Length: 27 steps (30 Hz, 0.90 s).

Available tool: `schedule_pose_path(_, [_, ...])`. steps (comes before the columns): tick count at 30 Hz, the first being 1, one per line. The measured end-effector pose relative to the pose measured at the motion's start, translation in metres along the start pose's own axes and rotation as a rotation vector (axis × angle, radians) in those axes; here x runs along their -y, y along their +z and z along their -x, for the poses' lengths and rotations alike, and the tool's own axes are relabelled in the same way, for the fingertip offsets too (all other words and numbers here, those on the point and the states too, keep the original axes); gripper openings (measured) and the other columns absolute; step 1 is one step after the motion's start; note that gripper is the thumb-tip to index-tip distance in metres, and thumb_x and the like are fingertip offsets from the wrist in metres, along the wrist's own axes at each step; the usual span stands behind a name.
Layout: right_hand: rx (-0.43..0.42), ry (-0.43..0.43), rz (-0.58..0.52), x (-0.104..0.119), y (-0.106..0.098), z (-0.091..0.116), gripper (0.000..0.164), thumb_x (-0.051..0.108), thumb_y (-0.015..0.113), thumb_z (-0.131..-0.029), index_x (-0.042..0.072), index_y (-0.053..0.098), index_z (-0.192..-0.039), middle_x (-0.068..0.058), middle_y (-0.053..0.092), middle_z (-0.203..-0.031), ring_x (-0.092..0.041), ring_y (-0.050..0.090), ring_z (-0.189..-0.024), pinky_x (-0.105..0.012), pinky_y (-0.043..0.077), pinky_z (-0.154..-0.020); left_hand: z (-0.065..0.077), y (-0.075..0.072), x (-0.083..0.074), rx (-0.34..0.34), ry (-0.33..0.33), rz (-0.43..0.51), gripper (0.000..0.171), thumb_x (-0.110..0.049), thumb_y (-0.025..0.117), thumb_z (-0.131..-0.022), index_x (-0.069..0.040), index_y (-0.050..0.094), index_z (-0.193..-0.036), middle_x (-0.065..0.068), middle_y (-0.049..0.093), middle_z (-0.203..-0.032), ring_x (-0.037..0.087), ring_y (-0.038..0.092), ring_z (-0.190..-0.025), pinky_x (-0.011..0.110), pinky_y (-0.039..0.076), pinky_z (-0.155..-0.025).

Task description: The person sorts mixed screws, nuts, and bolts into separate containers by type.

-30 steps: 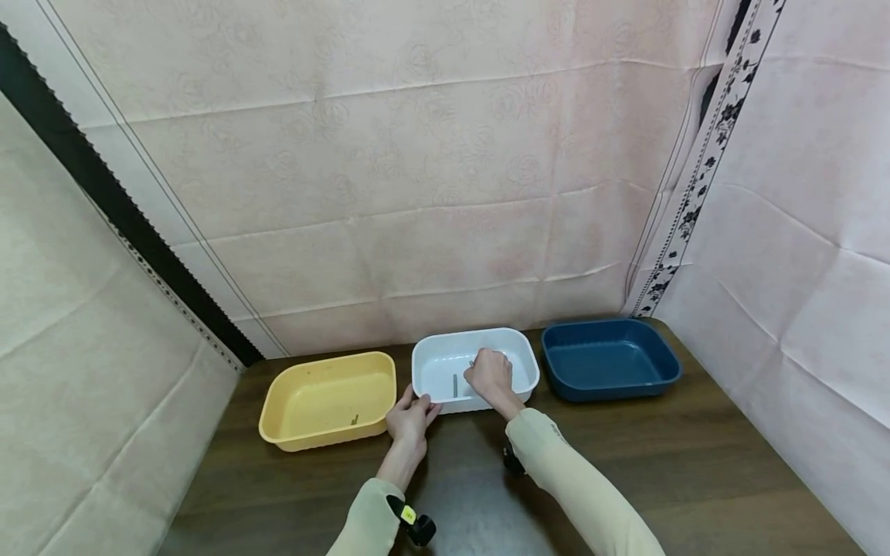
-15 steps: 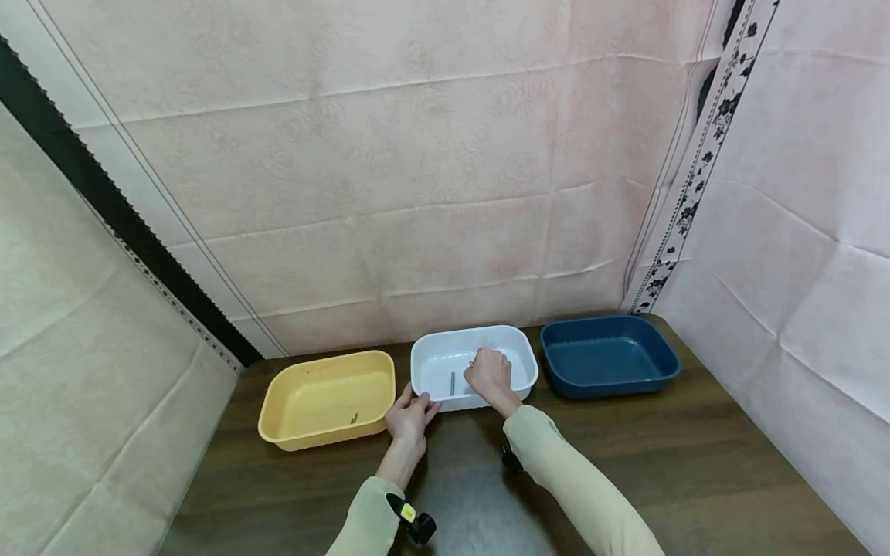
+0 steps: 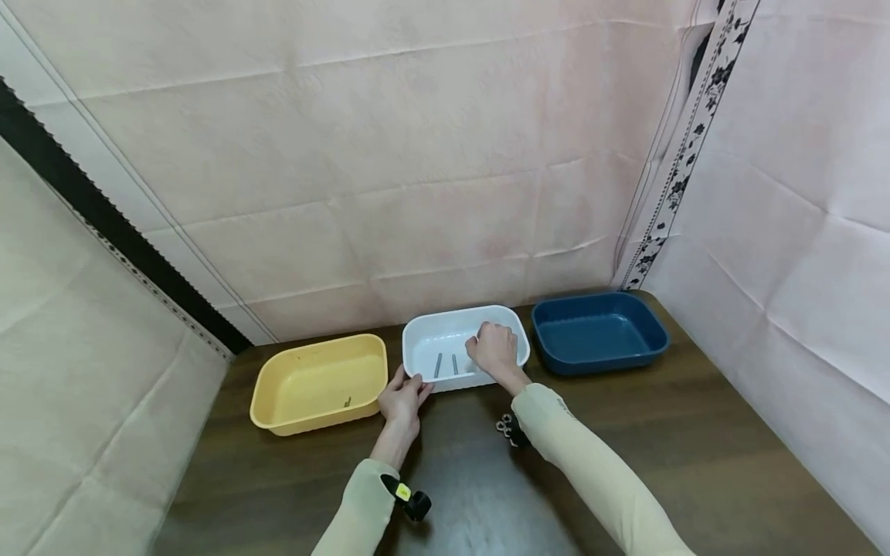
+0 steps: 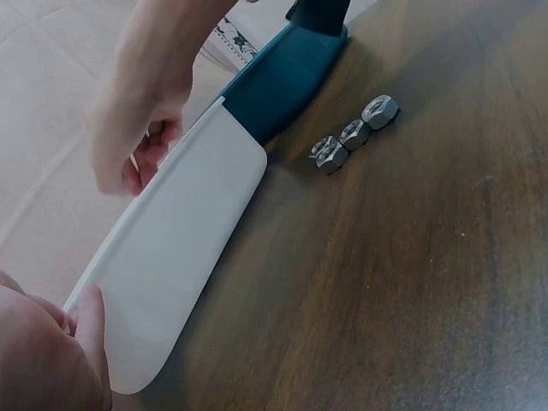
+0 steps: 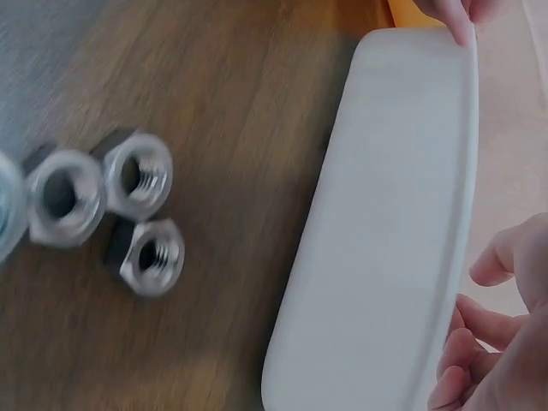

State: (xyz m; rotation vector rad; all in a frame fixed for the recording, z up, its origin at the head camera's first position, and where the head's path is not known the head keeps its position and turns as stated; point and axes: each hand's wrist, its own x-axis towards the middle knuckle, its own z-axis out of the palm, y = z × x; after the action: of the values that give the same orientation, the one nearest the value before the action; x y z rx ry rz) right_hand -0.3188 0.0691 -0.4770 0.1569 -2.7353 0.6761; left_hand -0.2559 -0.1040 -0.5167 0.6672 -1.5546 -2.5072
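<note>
My left hand point(image 3: 399, 400) pinches the front left corner of a white tray point(image 3: 462, 317), its thumb point(image 4: 92, 321) against the outer wall in the left wrist view. Inside that tray lie two thin grey rods, the left rod point(image 3: 437, 365) slightly slanted beside the right rod point(image 3: 455, 364). My right hand point(image 3: 495, 351) is over the tray's right half. The right wrist view shows its thumb point(image 5: 495, 264) apart from loosely bent fingers, nothing seen between them; the tray wall hides some fingertips.
Several metal hex nuts point(image 5: 67, 199) sit on the wooden table point(image 3: 473, 479) in front of the white tray, near my right wrist. To the left stands a yellow tray point(image 3: 316, 421) with a small dark piece point(image 3: 348, 401); a blue tray point(image 3: 601, 363) stands right. Pale cloth point(image 3: 417, 154) hangs behind.
A second rod now lies in the white tray; my right hand has let go of it and moved slightly right. My left hand keeps its grip. The head view has shifted slightly.
</note>
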Motion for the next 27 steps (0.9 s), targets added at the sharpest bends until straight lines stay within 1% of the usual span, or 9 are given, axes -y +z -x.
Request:
schedule_pose_path(4, [-0.036, -0.002, -0.008, -0.002, -0.012, 0.003, 0.020, 0.015, 0.066, -0.085, 0.003, 0.065, -0.069, -0.010, 0.061, -0.064, -0.031, 0.061, -0.064, -0.045, 0.055, -0.063, 0.002, 0.000, -0.004, 0.000, -0.015, -0.003, 0.057, 0.009, 0.057, -0.095, -0.001, 0.044, -0.149, 0.032, 0.050, -0.123, 0.038, 0.060, -0.112, 0.032, 0.059, -0.083])
schedule_pose_path(6, [-0.058, -0.005, -0.031, -0.004, -0.017, 0.006, 0.017, 0.014, 0.066, -0.085, 0.001, 0.068, -0.076, -0.013, 0.065, -0.071, -0.033, 0.064, -0.069, -0.046, 0.056, -0.068, 0.003, 0.000, -0.005, 0.002, -0.015, -0.004, 0.057, 0.009, 0.057, -0.095, -0.001, 0.043, -0.149, 0.032, 0.050, -0.123, 0.038, 0.060, -0.112, 0.032, 0.059, -0.084])
schedule_pose_path(8, [-0.078, 0.003, -0.059, -0.008, -0.021, 0.009, 0.015, 0.014, 0.066, -0.085, 0.000, 0.069, -0.079, -0.014, 0.067, -0.075, -0.034, 0.064, -0.071, -0.047, 0.057, -0.069, 0.004, 0.000, -0.005, 0.006, -0.014, -0.007, 0.057, 0.009, 0.057, -0.095, 0.000, 0.043, -0.149, 0.032, 0.049, -0.124, 0.038, 0.060, -0.113, 0.032, 0.059, -0.085])
schedule_pose_path(11, [-0.098, 0.021, -0.104, -0.016, -0.026, 0.016, 0.014, 0.015, 0.066, -0.085, 0.002, 0.069, -0.080, -0.012, 0.067, -0.075, -0.032, 0.062, -0.069, -0.045, 0.057, -0.067, 0.004, -0.001, -0.004, 0.006, -0.013, -0.007, 0.057, 0.008, 0.058, -0.095, 0.000, 0.043, -0.149, 0.031, 0.050, -0.121, 0.036, 0.062, -0.110, 0.032, 0.059, -0.084])
schedule_pose_path(15, [-0.126, 0.036, -0.154, -0.027, -0.035, 0.024, 0.013, 0.014, 0.066, -0.086, 0.003, 0.068, -0.079, -0.010, 0.065, -0.072, -0.029, 0.059, -0.066, -0.044, 0.055, -0.063, 0.002, -0.003, -0.001, 0.015, 0.006, 0.001, 0.057, 0.008, 0.059, -0.095, 0.002, 0.042, -0.149, 0.029, 0.051, -0.116, 0.032, 0.064, -0.101, 0.032, 0.059, -0.084])
schedule_pose_path(18, [-0.155, 0.058, -0.183, -0.035, -0.043, 0.031, 0.013, 0.014, 0.066, -0.087, 0.002, 0.069, -0.081, -0.010, 0.065, -0.074, -0.029, 0.059, -0.067, -0.045, 0.054, -0.064, 0.002, -0.003, 0.000, 0.027, 0.025, 0.006, 0.056, 0.008, 0.058, -0.096, 0.003, 0.041, -0.149, 0.027, 0.053, -0.111, 0.028, 0.064, -0.093, 0.033, 0.059, -0.084])
schedule_pose_path(20, [-0.171, 0.080, -0.200, -0.041, -0.049, 0.036, 0.014, 0.014, 0.066, -0.087, 0.001, 0.069, -0.083, -0.010, 0.065, -0.075, -0.029, 0.060, -0.069, -0.045, 0.055, -0.065, 0.002, -0.004, 0.000, 0.031, 0.025, 0.016, 0.056, 0.006, 0.059, -0.097, 0.004, 0.039, -0.150, 0.026, 0.053, -0.110, 0.024, 0.064, -0.089, 0.033, 0.060, -0.084])
schedule_pose_path(24, [-0.205, 0.114, -0.229, -0.054, -0.058, 0.045, 0.015, 0.014, 0.065, -0.087, 0.000, 0.070, -0.086, -0.012, 0.067, -0.079, -0.031, 0.062, -0.073, -0.045, 0.055, -0.067, 0.005, -0.008, 0.001, 0.026, 0.034, 0.037, 0.057, 0.001, 0.058, -0.099, 0.011, 0.034, -0.149, 0.024, 0.057, -0.106, 0.019, 0.065, -0.081, 0.032, 0.061, -0.080])
schedule_pose_path(27, [-0.235, 0.137, -0.236, -0.065, -0.063, 0.051, 0.014, 0.013, 0.065, -0.087, 0.000, 0.070, -0.086, -0.012, 0.067, -0.079, -0.031, 0.062, -0.075, -0.047, 0.054, -0.068, 0.009, -0.013, 0.002, 0.013, 0.042, 0.010, 0.056, -0.002, 0.058, -0.099, 0.015, 0.035, -0.147, 0.021, 0.060, -0.103, 0.017, 0.065, -0.078, 0.033, 0.062, -0.075])
